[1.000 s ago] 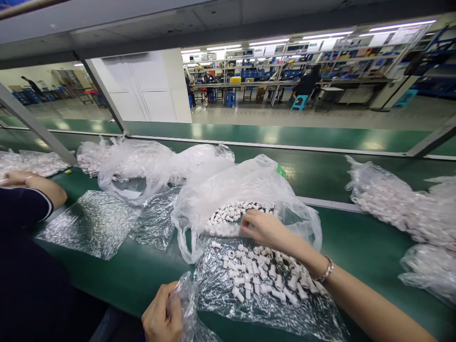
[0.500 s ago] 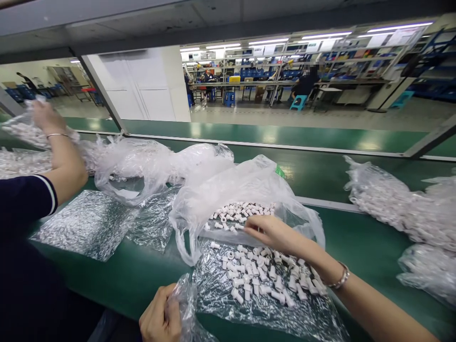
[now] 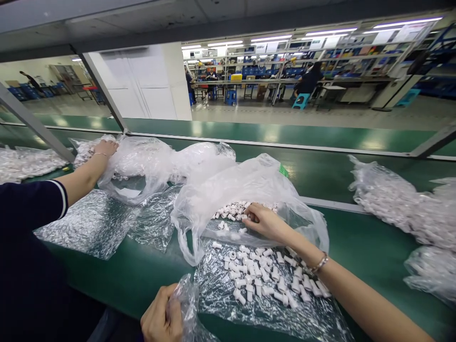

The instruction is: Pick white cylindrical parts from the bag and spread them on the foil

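A co-worker's hand (image 3: pixel 103 148) presses on a full bag (image 3: pixel 142 159) at the far left of the green surface (image 3: pixel 359 247). More full bags (image 3: pixel 392 199) lie at the right. The right hand (image 3: pixel 265 222) reaches into the open bag (image 3: pixel 242 187), its fingers curled loosely among the little white tubes (image 3: pixel 231 211). More white tubes (image 3: pixel 263 278) lie spread on crinkly plastic (image 3: pixel 285 313) just under that arm. The left hand (image 3: pixel 160 316) pinches a clear bag edge (image 3: pixel 187 299) tight, near the body.
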A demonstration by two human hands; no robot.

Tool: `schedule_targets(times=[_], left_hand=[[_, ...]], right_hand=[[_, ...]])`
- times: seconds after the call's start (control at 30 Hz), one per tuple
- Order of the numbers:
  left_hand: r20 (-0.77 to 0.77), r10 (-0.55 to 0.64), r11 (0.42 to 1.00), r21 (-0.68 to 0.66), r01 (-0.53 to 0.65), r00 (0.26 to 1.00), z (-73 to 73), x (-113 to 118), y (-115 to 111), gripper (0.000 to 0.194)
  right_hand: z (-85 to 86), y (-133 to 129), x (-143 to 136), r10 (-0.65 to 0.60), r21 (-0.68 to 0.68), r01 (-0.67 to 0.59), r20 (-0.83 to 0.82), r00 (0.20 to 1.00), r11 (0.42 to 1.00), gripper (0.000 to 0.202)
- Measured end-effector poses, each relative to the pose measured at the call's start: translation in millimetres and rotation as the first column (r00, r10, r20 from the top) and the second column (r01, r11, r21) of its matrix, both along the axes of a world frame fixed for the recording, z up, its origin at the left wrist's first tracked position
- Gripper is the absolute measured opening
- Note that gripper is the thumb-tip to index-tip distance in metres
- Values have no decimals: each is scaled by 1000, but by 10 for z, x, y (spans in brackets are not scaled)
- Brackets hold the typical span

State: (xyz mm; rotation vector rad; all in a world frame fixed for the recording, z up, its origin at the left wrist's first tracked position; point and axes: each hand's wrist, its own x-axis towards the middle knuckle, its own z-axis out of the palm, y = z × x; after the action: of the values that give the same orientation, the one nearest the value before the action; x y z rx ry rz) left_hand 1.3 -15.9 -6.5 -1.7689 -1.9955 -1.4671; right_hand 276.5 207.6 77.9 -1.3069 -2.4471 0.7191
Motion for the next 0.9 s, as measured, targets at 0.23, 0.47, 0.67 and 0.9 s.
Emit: schedule_targets(times=[0.23,0.47,0.67,0.9], left_hand=[[32,17,1000,-9,-16,999,-13,31,-4,18],[26,3,999,-33,-3,1000,-38,11,-23,17],[19,4,1000,-11,-4,1000,-35,18,-15,18],[16,9,1000,-22,-9,1000,-33,20,-17,18]], right_hand=[[225,-55,147,-146,-545,-208,-535,832,812,37],[28,-102,50,155,-173,-149,22,988,974,25],[1,-89,80,-69,-498,-101,-312,947,861,35],[156,-121,151,-290,-709,-230,-531,796,667,51]])
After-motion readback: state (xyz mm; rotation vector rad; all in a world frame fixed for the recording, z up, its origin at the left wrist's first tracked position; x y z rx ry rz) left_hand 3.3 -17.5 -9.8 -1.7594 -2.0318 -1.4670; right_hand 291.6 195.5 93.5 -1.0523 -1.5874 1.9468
